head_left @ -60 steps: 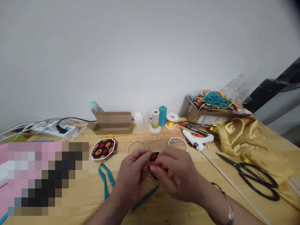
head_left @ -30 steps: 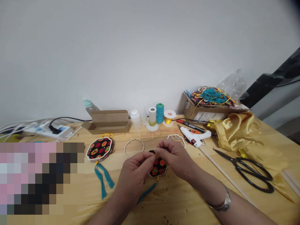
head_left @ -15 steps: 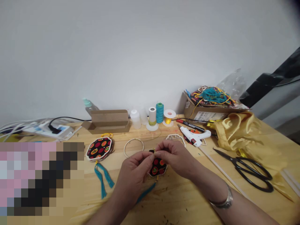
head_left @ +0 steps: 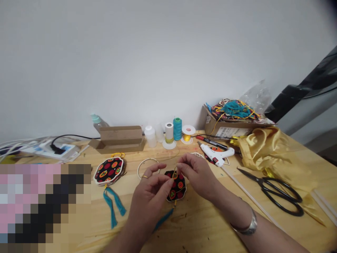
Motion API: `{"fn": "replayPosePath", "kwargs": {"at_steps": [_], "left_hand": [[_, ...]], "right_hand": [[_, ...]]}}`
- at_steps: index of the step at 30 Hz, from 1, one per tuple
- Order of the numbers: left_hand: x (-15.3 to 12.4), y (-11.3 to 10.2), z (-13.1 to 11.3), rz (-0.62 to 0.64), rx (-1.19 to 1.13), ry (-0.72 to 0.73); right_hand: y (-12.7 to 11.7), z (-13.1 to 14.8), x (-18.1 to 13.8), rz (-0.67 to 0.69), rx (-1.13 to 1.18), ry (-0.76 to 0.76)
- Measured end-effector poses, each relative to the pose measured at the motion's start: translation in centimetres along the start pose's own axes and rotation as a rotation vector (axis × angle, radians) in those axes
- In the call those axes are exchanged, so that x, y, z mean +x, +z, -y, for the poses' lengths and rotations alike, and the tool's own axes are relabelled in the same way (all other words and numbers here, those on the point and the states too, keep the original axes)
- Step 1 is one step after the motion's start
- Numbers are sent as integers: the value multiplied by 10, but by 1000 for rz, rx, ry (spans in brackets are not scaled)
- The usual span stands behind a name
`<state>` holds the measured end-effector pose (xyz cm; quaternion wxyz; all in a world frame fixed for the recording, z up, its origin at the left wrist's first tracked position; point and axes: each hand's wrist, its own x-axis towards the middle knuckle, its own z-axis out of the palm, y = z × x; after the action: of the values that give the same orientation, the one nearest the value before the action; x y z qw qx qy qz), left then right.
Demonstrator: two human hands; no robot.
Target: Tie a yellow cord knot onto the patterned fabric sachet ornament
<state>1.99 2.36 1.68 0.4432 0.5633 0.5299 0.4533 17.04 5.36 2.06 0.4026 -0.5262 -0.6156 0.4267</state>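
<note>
A patterned black fabric ornament (head_left: 179, 192) with a pale scalloped rim lies on the table between my hands, its teal tassel (head_left: 164, 218) trailing toward me. At its top edge rises a thin yellow cord (head_left: 174, 174). My right hand (head_left: 198, 175) pinches this cord between thumb and forefinger. Thumb and forefinger of my left hand (head_left: 150, 193) are closed on the cord's lower part, over the ornament; its other fingers are raised. Beyond my left hand lies a pale hoop (head_left: 138, 169), partly covered by the fingers.
Finished-looking ornaments lie stacked (head_left: 110, 170) at left. A glue gun (head_left: 218, 153), black scissors (head_left: 273, 191) and gold cloth (head_left: 260, 151) are at right. Along the wall stand an open cardboard box (head_left: 121, 144), a white bottle (head_left: 150, 136), a teal thread spool (head_left: 177, 129) and a filled carton (head_left: 226, 130).
My hands have drawn slightly apart at the ornament's top, and the yellow cord now shows between them. The left fingers have lifted and spread. The whole view has shifted a little.
</note>
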Motion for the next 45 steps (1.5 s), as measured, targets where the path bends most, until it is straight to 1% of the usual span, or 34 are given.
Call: {"fn": "replayPosePath", "kwargs": {"at_steps": [3,6,9,11,13,14,15,17,19,21,26,29,35,41,45], "left_hand": [[-3,4,5,56,89,58],[-5,6,10,85,141,79],[-7,5,11,126,113,78],[-8,5,9,109,-6,45],[-7,6,8,43,-217,-15],[-7,7,6,31,-321,-50],[-6,8,5,35,-407,-77],[-5,9,3,69,-493,-123],[-3,9,1,83,-480,-153],[-3,7,1,80,-419,-169],[-1,0,4,145,-320,-265],[-1,-2,4,147,-322,-277],[3,-2,3,160,-375,-305],[3,-2,-1,152,-362,-329],[2,-3,-5,138,-364,-334]], "right_hand": [[3,2,0,56,251,105],[5,7,-1,133,484,184],[5,11,-3,197,563,212],[5,11,-4,207,539,213],[5,9,-5,206,479,199],[5,8,-5,207,440,185],[5,7,-5,207,393,168],[6,5,-6,202,294,118],[5,4,-7,198,214,71],[5,4,-8,191,168,53],[4,1,-8,169,93,16],[5,0,-7,163,72,8],[3,1,-7,216,118,37],[1,1,-5,299,249,87],[3,0,-5,303,284,88]]}}
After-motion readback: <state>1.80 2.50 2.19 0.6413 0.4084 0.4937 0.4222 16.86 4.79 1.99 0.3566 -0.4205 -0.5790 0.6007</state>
